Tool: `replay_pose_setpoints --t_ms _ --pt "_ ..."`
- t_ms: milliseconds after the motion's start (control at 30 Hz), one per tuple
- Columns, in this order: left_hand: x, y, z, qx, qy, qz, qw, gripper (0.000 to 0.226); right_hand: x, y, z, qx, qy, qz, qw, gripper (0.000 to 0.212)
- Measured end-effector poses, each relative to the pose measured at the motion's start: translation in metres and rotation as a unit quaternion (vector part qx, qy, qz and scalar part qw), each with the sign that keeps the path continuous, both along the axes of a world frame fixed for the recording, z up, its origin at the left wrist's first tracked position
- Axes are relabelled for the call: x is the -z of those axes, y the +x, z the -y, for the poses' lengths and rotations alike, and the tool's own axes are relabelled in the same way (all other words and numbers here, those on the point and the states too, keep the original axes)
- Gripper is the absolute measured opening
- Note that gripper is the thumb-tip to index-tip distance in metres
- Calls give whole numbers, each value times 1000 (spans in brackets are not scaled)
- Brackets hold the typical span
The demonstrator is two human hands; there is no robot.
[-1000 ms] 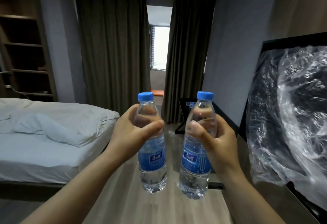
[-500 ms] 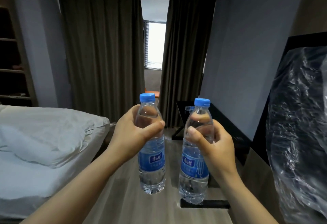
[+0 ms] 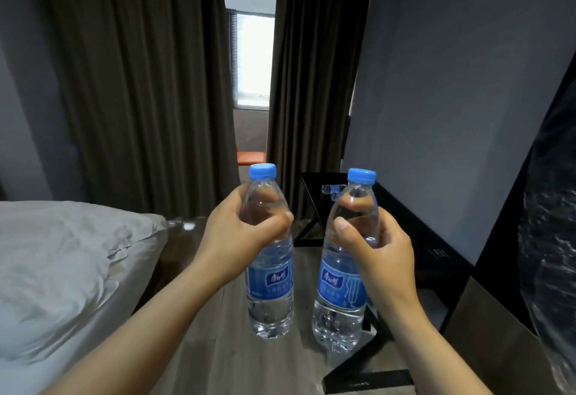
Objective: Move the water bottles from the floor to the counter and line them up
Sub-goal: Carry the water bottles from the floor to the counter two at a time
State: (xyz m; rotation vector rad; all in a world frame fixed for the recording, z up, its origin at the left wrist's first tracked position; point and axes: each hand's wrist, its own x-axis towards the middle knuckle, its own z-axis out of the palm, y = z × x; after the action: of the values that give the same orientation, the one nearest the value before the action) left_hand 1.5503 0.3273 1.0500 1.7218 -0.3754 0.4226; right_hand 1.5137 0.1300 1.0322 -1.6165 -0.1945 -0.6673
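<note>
Left grip: my left grip (image 3: pixel 237 235) wraps the shoulder of the left bottle (image 3: pixel 269 285), thumb across the front.
Right grip: my right grip (image 3: pixel 377 257) holds the right bottle (image 3: pixel 341 288) the same way.
Bottles: both upright in the air, side by side but apart, over the floor (image 3: pixel 237 360) right of the bed (image 3: pixel 62 263).
Counter: the dark counter (image 3: pixel 405 217) runs along the right wall; a small bottle (image 3: pixel 332 190) seems to lie on it farther back.
Why: I judge the high hold leaves the bases free for setting down.

Black counter (image 3: pixel 436 257) along the right wall — a bottle (image 3: pixel 332 190) lies sideways at its far end.
</note>
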Motion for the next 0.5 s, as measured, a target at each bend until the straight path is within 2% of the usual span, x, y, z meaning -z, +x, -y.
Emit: replay_pose_setpoints --t_ms 300,500 --pt "3 156 9 -13 16 2 1000 26 1 160 8 -17 7 -9 1000 40" --pt "7 254 5 -9 19 -9 1000 25 7 255 8 -15 11 -19 1000 31"
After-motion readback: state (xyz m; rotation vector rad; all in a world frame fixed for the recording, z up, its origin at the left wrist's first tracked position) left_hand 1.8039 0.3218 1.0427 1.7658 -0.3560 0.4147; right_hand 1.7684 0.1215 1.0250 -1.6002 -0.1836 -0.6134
